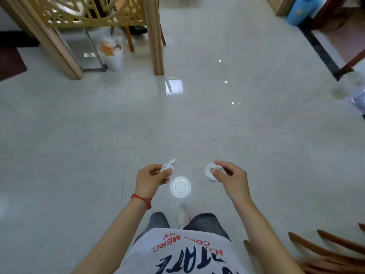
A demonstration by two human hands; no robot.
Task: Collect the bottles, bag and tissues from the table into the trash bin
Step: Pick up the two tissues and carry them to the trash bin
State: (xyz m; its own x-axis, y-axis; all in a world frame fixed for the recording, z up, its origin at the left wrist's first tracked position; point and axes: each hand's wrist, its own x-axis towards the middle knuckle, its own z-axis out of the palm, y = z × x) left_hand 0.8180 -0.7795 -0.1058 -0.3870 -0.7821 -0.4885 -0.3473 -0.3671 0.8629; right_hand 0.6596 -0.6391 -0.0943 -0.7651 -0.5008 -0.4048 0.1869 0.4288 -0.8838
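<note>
My left hand [151, 179] pinches a crumpled white tissue [167, 166] between thumb and fingers. My right hand [231, 177] holds a second crumpled white tissue [209, 172] the same way. Both hands are out in front of me at waist height, above a glossy tiled floor. The white trash bin [112, 54], lined with a white bag and holding orange and white rubbish, stands far ahead on the left beside a wooden frame. No table shows in view.
A wooden partition post [156, 36] and a carved screen [87, 10] stand ahead on the left. A dark wooden chair back [324, 248] is at lower right. A blurred clear bottle [347, 84] lies at the right edge. A blue cylinder [300, 10] stands far right.
</note>
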